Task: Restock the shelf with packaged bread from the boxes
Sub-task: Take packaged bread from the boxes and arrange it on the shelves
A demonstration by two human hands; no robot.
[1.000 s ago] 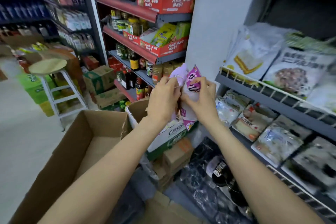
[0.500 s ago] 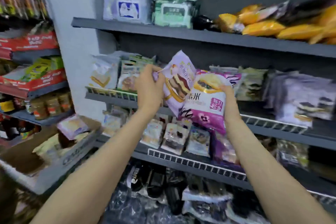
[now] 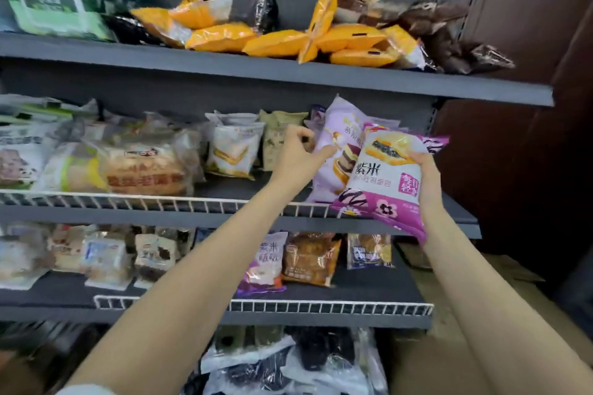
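My right hand [image 3: 428, 178] grips the right edge of a purple and white bread pack [image 3: 383, 178], held upright in front of the middle shelf's [image 3: 457, 213] right end. Behind it a pale lilac bread pack [image 3: 337, 141] stands at that end of the shelf. My left hand [image 3: 296, 155] pinches the lilac pack's left edge, thumb on its front. A white wire rail [image 3: 192, 202] runs along the shelf's front edge. Several other bread packs [image 3: 144, 170] fill the shelf to the left.
Orange packs [image 3: 279, 42] and green packs [image 3: 54, 6] lie on the upper shelf. The lower shelf holds more packs [image 3: 309, 260] behind its own rail. Plastic-wrapped goods [image 3: 288, 362] sit on the floor below. A brown cardboard wall [image 3: 529, 42] stands at the right.
The view swung from the boxes to the shelf. Both hands carried the two packs up and to the right end of the middle shelf, and the packs moved apart.
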